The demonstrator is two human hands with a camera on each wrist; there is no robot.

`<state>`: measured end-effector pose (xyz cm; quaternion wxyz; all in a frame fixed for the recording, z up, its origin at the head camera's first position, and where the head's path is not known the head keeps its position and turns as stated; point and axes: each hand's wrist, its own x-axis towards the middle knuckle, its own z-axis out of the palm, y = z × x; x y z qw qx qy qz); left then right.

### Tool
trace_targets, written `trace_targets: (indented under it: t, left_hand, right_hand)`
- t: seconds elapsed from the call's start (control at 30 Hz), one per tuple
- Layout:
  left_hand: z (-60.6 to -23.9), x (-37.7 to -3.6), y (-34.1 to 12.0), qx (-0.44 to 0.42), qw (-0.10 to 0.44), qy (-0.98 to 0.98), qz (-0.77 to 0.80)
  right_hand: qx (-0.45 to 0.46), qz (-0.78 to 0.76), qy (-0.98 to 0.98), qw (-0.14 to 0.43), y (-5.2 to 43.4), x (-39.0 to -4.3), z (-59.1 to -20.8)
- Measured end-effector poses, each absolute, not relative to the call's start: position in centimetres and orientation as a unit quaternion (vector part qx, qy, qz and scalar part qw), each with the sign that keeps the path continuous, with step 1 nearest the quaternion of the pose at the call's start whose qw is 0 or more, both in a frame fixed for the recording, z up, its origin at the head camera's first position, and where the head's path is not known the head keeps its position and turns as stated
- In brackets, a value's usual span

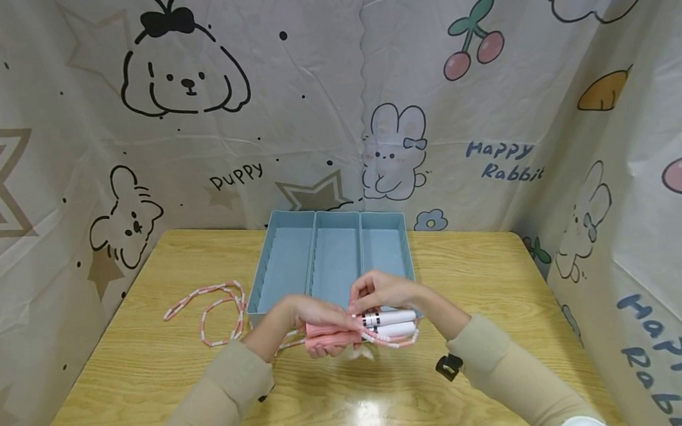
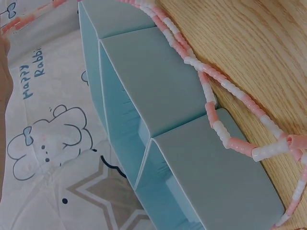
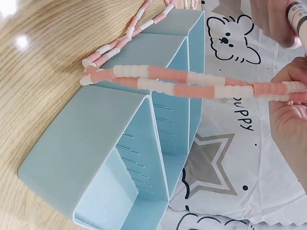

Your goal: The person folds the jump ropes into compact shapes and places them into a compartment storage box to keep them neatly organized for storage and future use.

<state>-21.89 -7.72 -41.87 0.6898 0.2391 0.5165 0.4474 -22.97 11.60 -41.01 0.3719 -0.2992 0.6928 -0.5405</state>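
A jump rope has pink grips (image 1: 333, 339) with white handle ends (image 1: 395, 317) and a pink-and-white beaded cord (image 1: 223, 304). Its two handles lie side by side in my left hand (image 1: 318, 310), which grips the pink part. My right hand (image 1: 384, 289) is bent over the handles from above, thumb and fingertips pinching where the cord crosses them. A loop of beads hangs around the white ends. In the right wrist view the doubled beaded cord (image 3: 194, 86) stretches across in front of the tray.
Just beyond my hands a blue tray (image 1: 316, 240) with three compartments stands on the wooden table (image 1: 466, 277). Loose cord trails over the table left of it. A printed cloth (image 1: 312, 111) hangs behind and along the sides.
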Motion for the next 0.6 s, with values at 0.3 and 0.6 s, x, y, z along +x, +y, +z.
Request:
trace_targets:
  t: [0.3,0.6]
  left_hand:
    - [-41.95,-21.57,-7.35,0.270,0.679,0.526,0.435]
    - [-42.16,-21.32,-7.50,0.284,0.671,0.532,0.431]
  right_hand:
    - [-0.298,-0.538,0.692,0.378,11.58,-22.92,-41.08]
    - [-0.301,-0.540,0.681,0.393,11.63,-22.89,-41.28]
